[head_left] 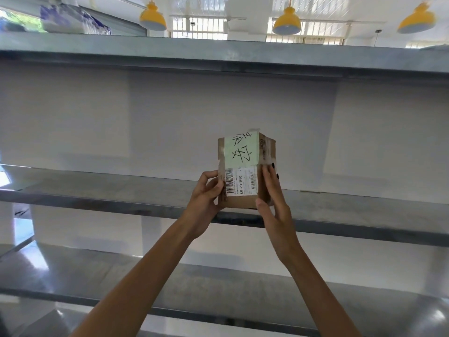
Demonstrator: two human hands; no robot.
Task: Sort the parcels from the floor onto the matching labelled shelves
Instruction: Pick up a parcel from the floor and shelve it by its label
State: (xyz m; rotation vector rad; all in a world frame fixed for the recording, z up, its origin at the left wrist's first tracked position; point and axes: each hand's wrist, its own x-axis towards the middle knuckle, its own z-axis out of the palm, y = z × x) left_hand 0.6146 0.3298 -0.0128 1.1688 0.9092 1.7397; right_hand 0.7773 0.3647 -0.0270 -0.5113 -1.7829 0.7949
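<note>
So, parcel (pixel 245 167): a small brown cardboard box, stood on end and held up at the front edge of the middle shelf (pixel 97 190); from where I stand it may be resting on that edge or just clear of it.
Green note (pixel 240 152): pale green paper taped over the upper half of the near face, with 泰安 handwritten in black marker and turned sideways.
Shipping label (pixel 240 182): white, just below the note, with barcodes at both ends and "LB-23" printed sideways ahead of two characters; the finer print is too small to read.
Left hand (pixel 206 193): grasping the box's lower left edge, fingers curled, thumb against the side of the shipping label.
Right hand (pixel 273 203): clasping the lower right corner, thumb on the near face, fingers with dark nails laid up the side panel.
In the way: both hands cover the box's lower corners and part of the tape.
Top shelf (pixel 218 54): grey metal, with a blurred blue-and-white bag (pixel 73 18) on it at far left.
Lower shelf (pixel 218 300): grey metal, crossed by both forearms.
Back wall (pixel 170 113): plain white behind the shelves.
Overhead: three yellow pendant lamps (pixel 286 21) hang before barred windows (pixel 199 26).
</note>
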